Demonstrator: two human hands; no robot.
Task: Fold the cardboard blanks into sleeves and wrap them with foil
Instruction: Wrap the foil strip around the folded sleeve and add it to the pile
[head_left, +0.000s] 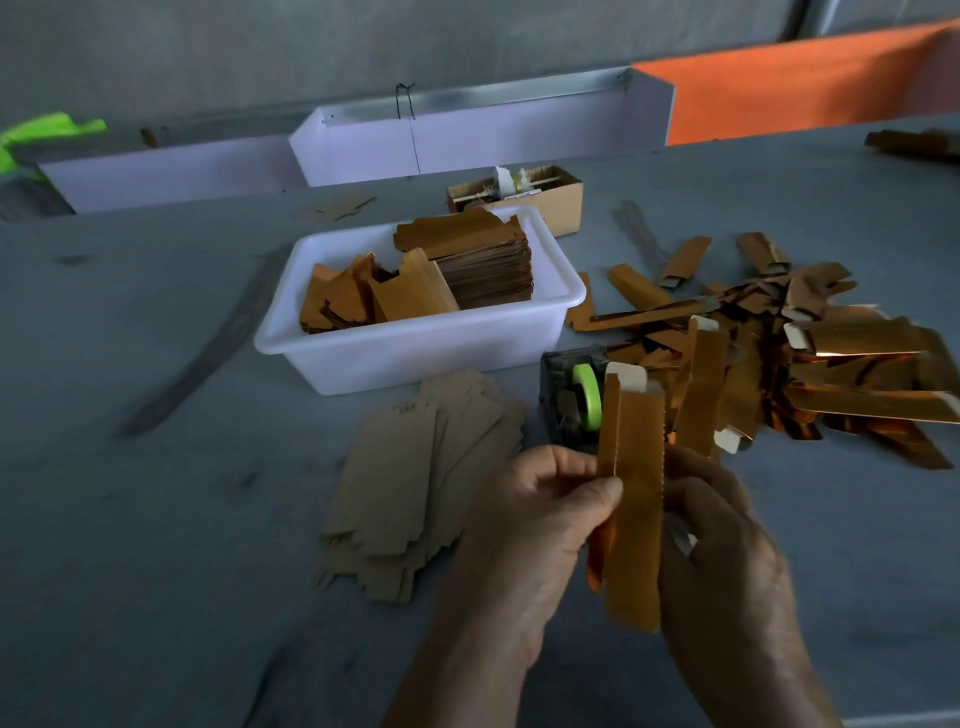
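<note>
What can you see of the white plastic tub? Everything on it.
The white plastic tub is a translucent rectangular bin with a rolled rim and rounded corners, sitting flat on the grey table, open-topped. Inside, a tall stack of blanks fills the right part; loose orange-brown pieces lean at the left. The tape dispenser sits just in front of its right corner; contact unclear. Neither hand touches it.

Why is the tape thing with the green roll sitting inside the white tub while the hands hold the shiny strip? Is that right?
Not quite. The head view shows the tape dispenser with its green roll on the table, outside the white tub, just in front of it. The tub holds cardboard pieces. The rest is right: the left hand and right hand hold the foil-covered sleeve.
</note>
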